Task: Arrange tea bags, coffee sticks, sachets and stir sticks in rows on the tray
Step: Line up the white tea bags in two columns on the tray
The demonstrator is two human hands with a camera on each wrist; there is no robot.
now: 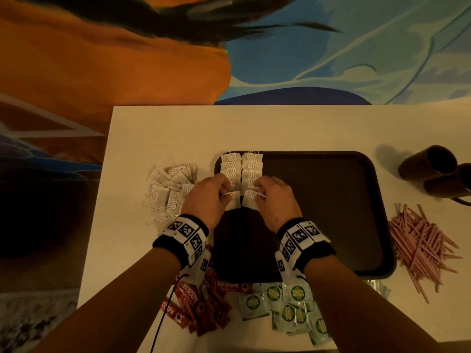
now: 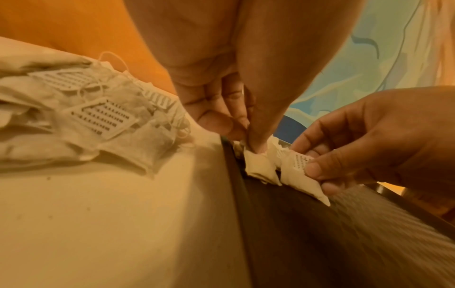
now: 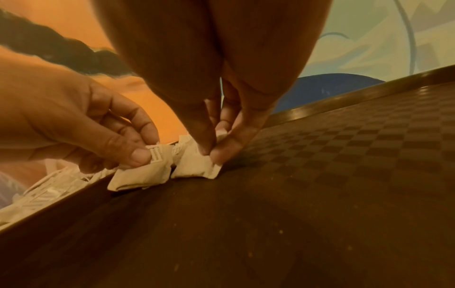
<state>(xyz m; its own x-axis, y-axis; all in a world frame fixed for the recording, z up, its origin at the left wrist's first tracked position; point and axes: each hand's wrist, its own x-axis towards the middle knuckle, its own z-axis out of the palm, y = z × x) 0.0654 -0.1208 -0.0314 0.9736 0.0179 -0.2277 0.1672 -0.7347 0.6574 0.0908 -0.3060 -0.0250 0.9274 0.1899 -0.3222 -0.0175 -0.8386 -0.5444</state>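
Note:
A dark brown tray [image 1: 331, 212] lies on the white table. Two columns of white tea bags [image 1: 240, 166] run down its far left corner. My left hand [image 1: 216, 192] pinches the top of a tea bag [image 1: 233, 203] at the near end of the left column. My right hand [image 1: 270, 194] pinches another tea bag [image 1: 249, 202] at the end of the right column. Both bags rest side by side on the tray floor: the left bag [image 3: 142, 175] and the right bag [image 3: 197, 165] in the right wrist view, and as the left bag [image 2: 261, 167] and the right bag [image 2: 300, 175] in the left wrist view.
A loose heap of tea bags [image 1: 170, 189] lies left of the tray. Red coffee sticks [image 1: 198, 307] and green-and-white sachets [image 1: 288, 309] lie along the near edge. Pink stir sticks [image 1: 420, 245] are piled at the right, with dark brown cups [image 1: 433, 169] behind them.

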